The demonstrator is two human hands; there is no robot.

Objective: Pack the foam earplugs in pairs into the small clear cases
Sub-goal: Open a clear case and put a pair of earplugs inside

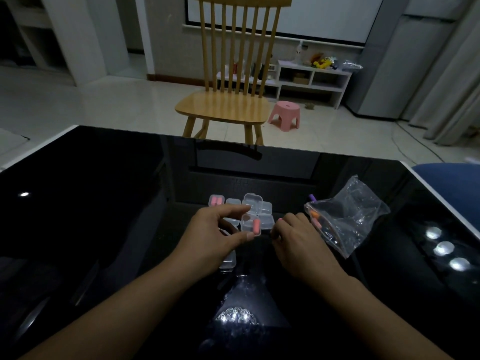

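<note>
My left hand (pixel 215 233) holds a small clear case (pixel 250 221) between forefinger and thumb, its lid (pixel 252 205) standing open. One orange-pink earplug (pixel 256 226) lies inside it. My right hand (pixel 298 239) is curled just right of the case and pinches a pink earplug (pixel 280 219), mostly hidden by the fingers. Several more clear cases (pixel 265 220) lie around and under my left hand; one at the far left (pixel 216 200) holds a pink pair. A clear plastic bag (pixel 348 216) with several earplugs (pixel 315 215) lies to the right.
Everything sits on a glossy black table (pixel 104 203) with bright light reflections. A purple earplug (pixel 312 197) lies behind the bag. A wooden chair (pixel 228 100) stands beyond the far edge, a pink stool (pixel 285 113) beside it. A blue cushion (pixel 452 183) is at right.
</note>
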